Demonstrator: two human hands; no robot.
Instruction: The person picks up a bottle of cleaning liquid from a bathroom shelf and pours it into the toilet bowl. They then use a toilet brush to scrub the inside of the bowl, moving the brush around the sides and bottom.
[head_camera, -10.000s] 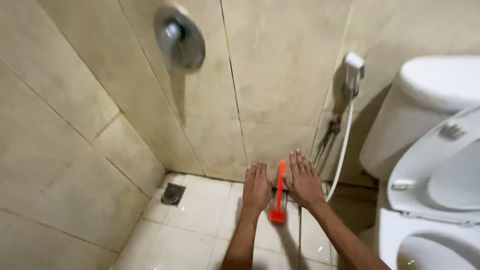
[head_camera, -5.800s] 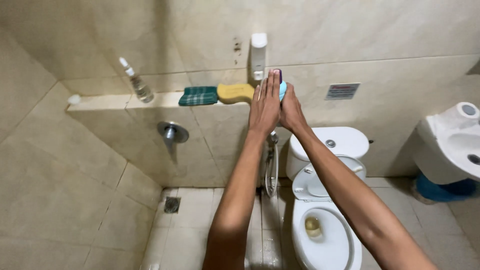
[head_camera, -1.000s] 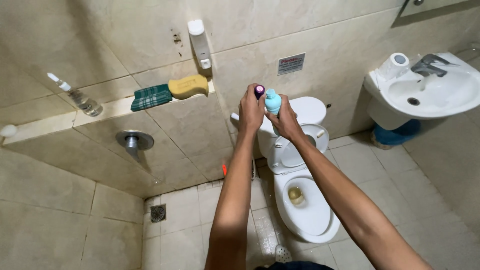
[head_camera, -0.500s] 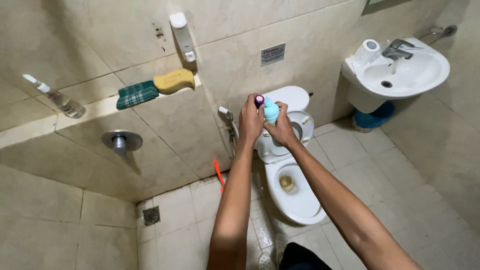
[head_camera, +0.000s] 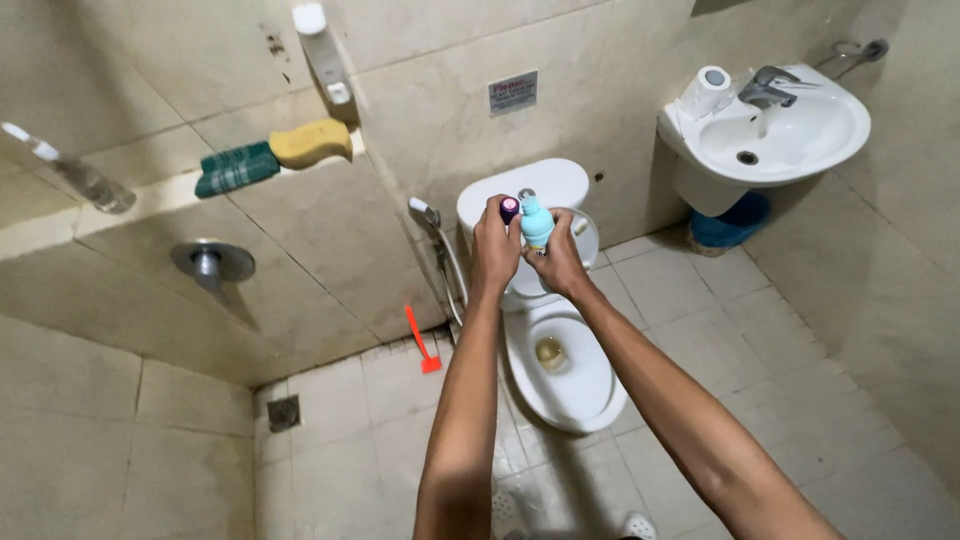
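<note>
Right hand (head_camera: 560, 262), one bottle (head_camera: 537, 222), one cap (head_camera: 509, 209)

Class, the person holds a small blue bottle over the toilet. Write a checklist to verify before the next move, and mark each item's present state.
1. Blue bottle gripped by right hand: ok.
2. Purple cap held in left hand: ok.
3. Cap off the bottle: cannot tell.
4. Toilet lid raised, bowl open below the hands: ok.
5. Red brush on the floor, apart from the toilet: ok.
6. Floor dry underfoot: cannot tell.
</note>
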